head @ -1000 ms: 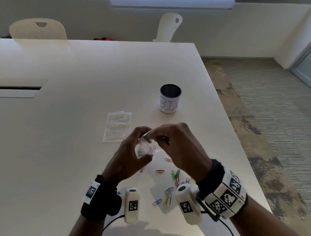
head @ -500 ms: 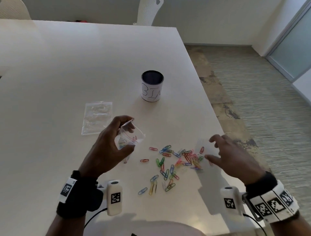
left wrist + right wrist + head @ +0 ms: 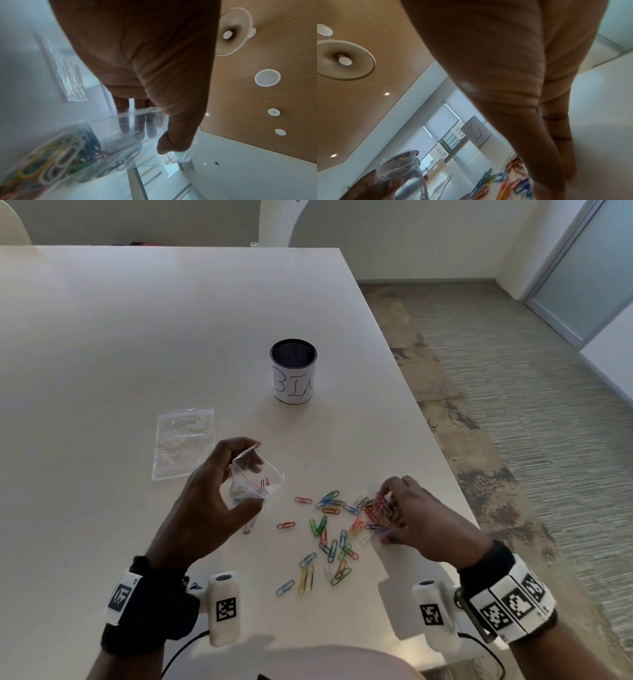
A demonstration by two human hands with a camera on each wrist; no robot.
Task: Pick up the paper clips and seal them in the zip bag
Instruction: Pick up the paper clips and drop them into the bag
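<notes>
My left hand holds a small clear zip bag above the table, mouth held wide, thumb and fingers round it. In the left wrist view the zip bag has several coloured paper clips inside. Many coloured paper clips lie scattered on the white table between my hands. My right hand is down on the right end of the scatter, its fingers curled round a bunch of red and pink clips. The loose paper clips show beside the right thumb.
A second, flat clear zip bag lies on the table behind my left hand. A black mesh cup with a white label stands further back. The table's right edge runs close beside my right hand, with carpet floor beyond.
My right hand left the bag's mouth, swung right and dropped onto the clip pile, where its fingers closed on some clips. My left hand kept holding the bag.
</notes>
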